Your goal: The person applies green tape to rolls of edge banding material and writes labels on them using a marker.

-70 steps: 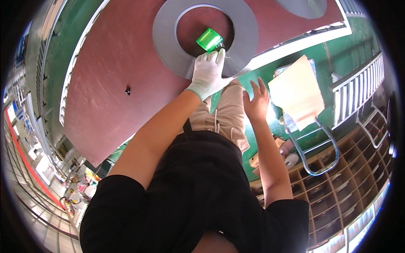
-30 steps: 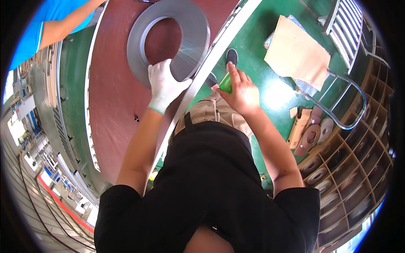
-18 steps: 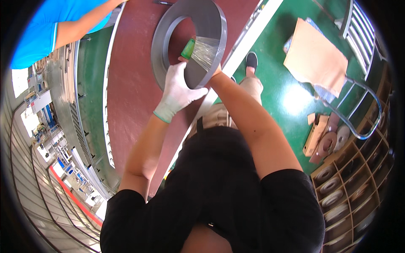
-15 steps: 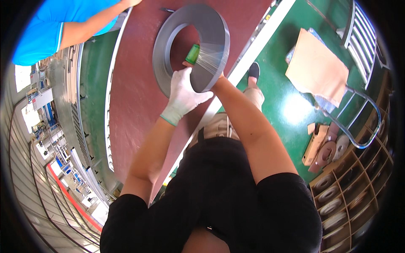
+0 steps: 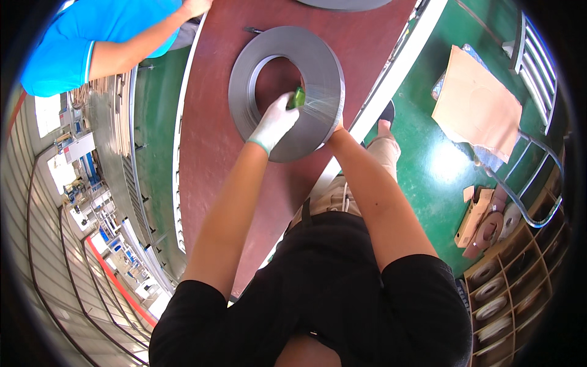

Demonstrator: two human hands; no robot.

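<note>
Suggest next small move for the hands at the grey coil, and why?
Probably carry the green roll on down through the coil's centre hole. The gloved left hand holds it at the inner edge of the grey coil, clear film spans the band toward the right hand at the outer rim, so the wrap looks mid-pass.
</note>
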